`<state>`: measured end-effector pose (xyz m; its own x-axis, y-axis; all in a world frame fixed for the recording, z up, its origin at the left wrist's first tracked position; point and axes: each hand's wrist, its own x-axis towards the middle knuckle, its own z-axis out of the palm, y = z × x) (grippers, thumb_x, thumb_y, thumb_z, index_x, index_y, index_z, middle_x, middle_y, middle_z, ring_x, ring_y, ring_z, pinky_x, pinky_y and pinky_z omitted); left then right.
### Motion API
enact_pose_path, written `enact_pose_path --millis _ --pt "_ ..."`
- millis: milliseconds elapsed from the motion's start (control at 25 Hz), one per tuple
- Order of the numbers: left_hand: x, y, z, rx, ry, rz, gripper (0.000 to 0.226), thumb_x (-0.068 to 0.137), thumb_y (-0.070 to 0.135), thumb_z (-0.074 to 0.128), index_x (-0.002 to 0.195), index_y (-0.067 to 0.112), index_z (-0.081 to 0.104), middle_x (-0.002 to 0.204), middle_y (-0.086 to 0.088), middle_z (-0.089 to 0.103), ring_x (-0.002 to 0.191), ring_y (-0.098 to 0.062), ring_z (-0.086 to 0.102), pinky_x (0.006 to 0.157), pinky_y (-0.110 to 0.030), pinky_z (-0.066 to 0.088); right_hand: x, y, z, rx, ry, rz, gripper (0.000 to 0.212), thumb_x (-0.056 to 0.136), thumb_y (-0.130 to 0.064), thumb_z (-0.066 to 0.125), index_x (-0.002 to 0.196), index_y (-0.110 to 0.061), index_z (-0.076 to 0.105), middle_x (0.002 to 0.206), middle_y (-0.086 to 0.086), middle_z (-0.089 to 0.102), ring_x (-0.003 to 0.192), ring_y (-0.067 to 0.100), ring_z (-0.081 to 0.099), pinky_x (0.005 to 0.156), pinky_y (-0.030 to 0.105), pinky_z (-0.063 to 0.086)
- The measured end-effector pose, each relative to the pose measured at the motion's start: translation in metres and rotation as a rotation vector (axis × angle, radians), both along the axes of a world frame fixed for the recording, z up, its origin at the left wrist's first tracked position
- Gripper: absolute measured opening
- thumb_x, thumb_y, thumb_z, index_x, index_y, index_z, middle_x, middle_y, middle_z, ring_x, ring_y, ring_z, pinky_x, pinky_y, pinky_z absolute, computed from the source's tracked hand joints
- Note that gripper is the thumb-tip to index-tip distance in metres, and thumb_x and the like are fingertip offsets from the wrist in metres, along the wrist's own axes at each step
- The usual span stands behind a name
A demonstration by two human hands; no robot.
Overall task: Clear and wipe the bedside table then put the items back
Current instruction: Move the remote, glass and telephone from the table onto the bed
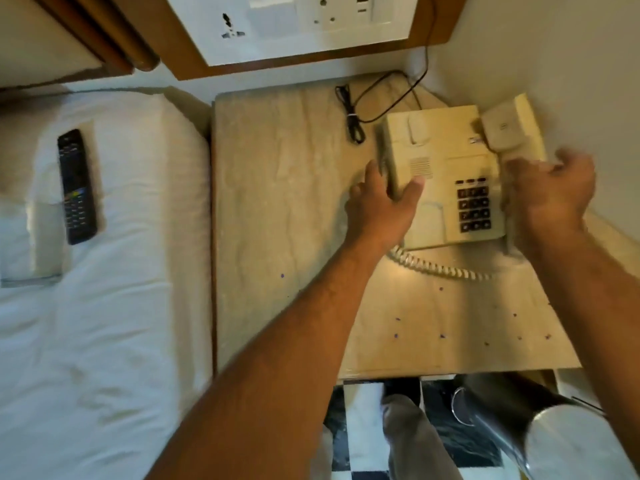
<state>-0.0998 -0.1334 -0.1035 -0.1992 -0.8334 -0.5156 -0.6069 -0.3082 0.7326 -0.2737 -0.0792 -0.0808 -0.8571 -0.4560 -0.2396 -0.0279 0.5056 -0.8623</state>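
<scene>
the cream phone (446,174) sits at the far right of the marble surface (277,202), close to the wall, w/ my hands on both sides of it. my left hand (381,202) has its grip clamped on the phone's left edge, thumb on top near the speaker grille, fingers wrapped round the side. my right hand (550,192) is at the handset (509,129) on the right side; it's blurred, fingers curled, can't tell if that grip is actually on the handset or just beside it. coiled cord (443,268) trails along the surface in front of the phone. thin black cable (353,119) lies bundled behind it, running up to the wall. small purple specks dot the near part of the surface. left of the surface is the bed (104,306) w/ white sheets, a black remote (76,187) lying on it. socket panel (294,22) on the wall above.
</scene>
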Motion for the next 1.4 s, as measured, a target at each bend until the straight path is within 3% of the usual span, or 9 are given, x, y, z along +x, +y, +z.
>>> enact_pose_path --millis 80,200,360,520,720,840,960,1120,1400 --pt "-0.025 -0.002 -0.005 -0.015 -0.083 0.014 0.092 0.087 0.063 0.064 0.158 0.024 0.021 0.153 -0.016 0.03 0.136 -0.037 0.04 0.104 -0.046 0.044 -0.028 0.007 -0.005 0.259 0.144 0.034 0.065 0.084 -0.038 0.075 0.141 -0.017 0.052 0.119 0.005 0.058 0.11 0.025 0.06 0.097 0.035 0.049" --pt "-0.031 -0.006 -0.013 -0.021 -0.08 0.077 0.073 0.086 0.05 0.075 0.147 0.025 0.043 0.139 -0.01 0.035 0.115 -0.027 0.055 0.083 -0.028 0.049 -0.04 0.01 -0.011 0.556 0.289 0.217 0.059 0.081 -0.044 0.079 0.131 -0.018 0.06 0.142 0.015 0.048 0.129 0.036 0.047 0.103 0.048 0.046" --pt "-0.021 -0.005 -0.022 0.003 0.051 0.109 0.059 0.083 0.045 0.08 0.136 0.031 0.058 0.123 0.002 0.033 0.104 -0.016 0.058 0.078 -0.018 0.048 -0.036 0.01 -0.023 0.563 0.172 0.27 0.036 0.09 -0.031 0.072 0.117 -0.008 0.068 0.116 0.017 0.068 0.097 0.036 0.067 0.089 0.05 0.058" --pt "-0.011 -0.008 -0.024 0.089 0.167 0.103 0.061 0.083 0.044 0.08 0.138 0.043 0.055 0.126 0.006 0.026 0.098 0.002 0.049 0.073 -0.009 0.044 -0.026 0.019 -0.018 0.582 0.215 0.226 0.041 0.099 -0.039 0.059 0.123 -0.006 0.059 0.117 0.017 0.067 0.102 0.037 0.064 0.081 0.045 0.053" --pt "-0.002 -0.009 -0.029 0.158 0.357 0.137 0.066 0.09 0.017 0.076 0.148 0.034 0.049 0.151 -0.007 0.035 0.125 -0.02 0.058 0.103 -0.04 0.055 0.004 0.016 0.008 0.29 0.244 0.302 0.044 0.103 -0.037 0.045 0.142 -0.017 0.041 0.121 0.011 0.061 0.1 0.03 0.061 0.078 0.041 0.051" --pt "-0.001 -0.009 -0.03 0.188 0.427 0.175 0.059 0.096 0.011 0.068 0.15 0.027 0.049 0.153 -0.015 0.042 0.132 -0.026 0.056 0.109 -0.049 0.05 0.041 -0.011 0.008 0.379 0.265 0.475 0.066 0.103 -0.042 0.043 0.16 -0.026 0.013 0.138 0.02 0.04 0.121 0.036 0.048 0.096 0.044 0.05" --pt "-0.003 -0.008 -0.022 0.226 0.509 0.251 0.039 0.103 0.02 0.059 0.142 0.019 0.06 0.143 -0.021 0.055 0.127 -0.034 0.061 0.107 -0.052 0.051 0.076 -0.036 0.004 0.435 0.42 0.563 0.079 0.102 -0.049 0.043 0.162 -0.022 0.0 0.131 0.017 0.035 0.114 0.029 0.042 0.09 0.039 0.048" --pt "-0.004 -0.009 -0.015 0.33 0.618 0.413 0.044 0.106 0.031 0.049 0.13 -0.003 0.064 0.131 -0.03 0.064 0.127 -0.04 0.06 0.109 -0.052 0.048 0.096 -0.05 -0.008 0.453 0.581 0.617 0.076 0.105 -0.049 0.037 0.162 -0.013 0.003 0.131 0.021 0.039 0.112 0.032 0.044 0.087 0.042 0.048" --pt "-0.006 -0.007 -0.02 0.183 0.504 0.319 0.048 0.105 0.043 0.047 0.13 0.005 0.063 0.139 -0.022 0.059 0.126 -0.03 0.062 0.105 -0.053 0.052 0.074 -0.036 -0.011 0.407 0.704 0.801 0.063 0.105 -0.048 0.029 0.16 -0.017 0.021 0.129 0.018 0.051 0.108 0.033 0.046 0.084 0.042 0.036"
